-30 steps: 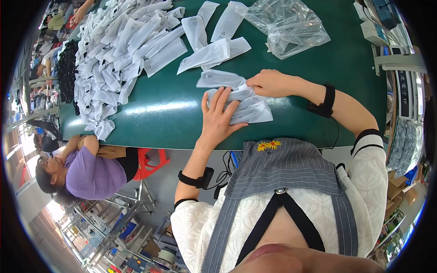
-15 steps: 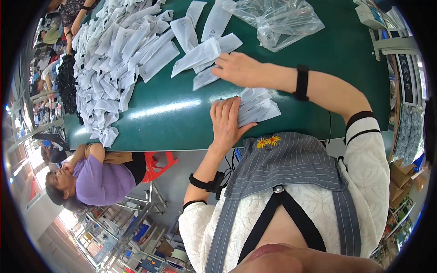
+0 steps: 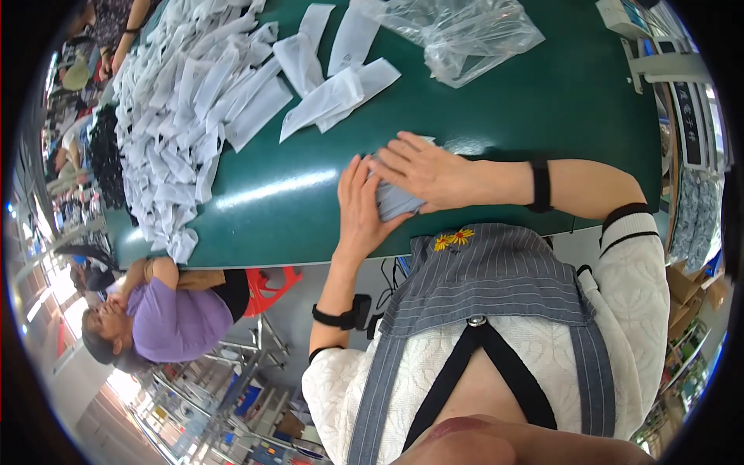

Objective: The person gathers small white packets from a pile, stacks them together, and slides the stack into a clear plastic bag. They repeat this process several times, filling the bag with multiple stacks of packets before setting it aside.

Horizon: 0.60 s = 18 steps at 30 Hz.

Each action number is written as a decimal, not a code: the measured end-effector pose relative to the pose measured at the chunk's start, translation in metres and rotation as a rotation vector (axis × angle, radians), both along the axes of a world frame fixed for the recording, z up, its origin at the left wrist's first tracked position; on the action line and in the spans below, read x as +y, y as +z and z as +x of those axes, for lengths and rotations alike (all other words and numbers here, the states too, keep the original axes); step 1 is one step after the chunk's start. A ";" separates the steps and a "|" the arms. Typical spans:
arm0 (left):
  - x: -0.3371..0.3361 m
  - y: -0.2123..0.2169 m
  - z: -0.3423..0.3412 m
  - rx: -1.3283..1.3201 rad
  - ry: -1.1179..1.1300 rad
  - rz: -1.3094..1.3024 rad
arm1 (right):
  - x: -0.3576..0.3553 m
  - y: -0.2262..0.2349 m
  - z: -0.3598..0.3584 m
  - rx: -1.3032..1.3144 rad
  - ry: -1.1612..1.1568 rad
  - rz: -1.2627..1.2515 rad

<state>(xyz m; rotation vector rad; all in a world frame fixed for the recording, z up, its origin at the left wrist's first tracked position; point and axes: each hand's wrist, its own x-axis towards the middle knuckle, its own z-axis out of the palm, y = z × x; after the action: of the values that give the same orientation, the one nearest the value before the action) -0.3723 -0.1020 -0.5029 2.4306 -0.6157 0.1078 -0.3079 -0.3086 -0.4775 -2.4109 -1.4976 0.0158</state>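
A small stack of flat white translucent packets [image 3: 397, 203] is at the table's near edge, between my hands. My left hand [image 3: 361, 208] grips its left side, fingers along the far side and thumb at the near edge. My right hand [image 3: 422, 172] lies over the top and right of the stack, its fingers curled across it toward my left fingertips. The hands hide much of the stack. Beyond them, a few loose packets [image 3: 322, 101] overlap on the green table [image 3: 504, 124].
A large heap of similar packets [image 3: 182, 101] covers the table's left side, with black items [image 3: 112, 155] beside it. A clear plastic bag [image 3: 465, 39] lies at the far side. A seated person in purple [image 3: 182, 310] is at the left, by a red stool [image 3: 270, 291].
My right hand has drawn a packet from the loose group back toward me and now rests on the stack. My left hand and the stack have shifted slightly left.
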 end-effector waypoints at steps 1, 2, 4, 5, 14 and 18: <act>0.006 0.003 0.002 0.023 -0.026 -0.034 | 0.003 -0.003 0.002 0.063 0.015 0.037; 0.008 0.007 0.003 0.018 -0.051 -0.041 | 0.004 -0.008 0.001 0.058 -0.010 0.029; 0.012 0.018 0.014 0.100 -0.067 -0.043 | 0.007 -0.019 0.005 0.162 0.005 0.096; 0.015 0.026 0.031 0.084 -0.094 -0.049 | 0.002 -0.022 0.009 0.207 0.012 0.130; -0.134 0.072 0.169 -0.574 -0.138 0.216 | -0.109 0.007 -0.015 0.147 -0.468 0.031; -0.167 0.040 0.208 -0.510 -0.209 0.310 | -0.141 0.016 0.003 0.143 -0.852 0.153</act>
<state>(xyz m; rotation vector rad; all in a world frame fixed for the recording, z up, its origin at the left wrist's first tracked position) -0.1639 -0.2694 -0.4630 2.6240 -1.1824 0.5981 -0.3044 -0.4493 -0.4610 -2.6414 -0.3170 -0.1041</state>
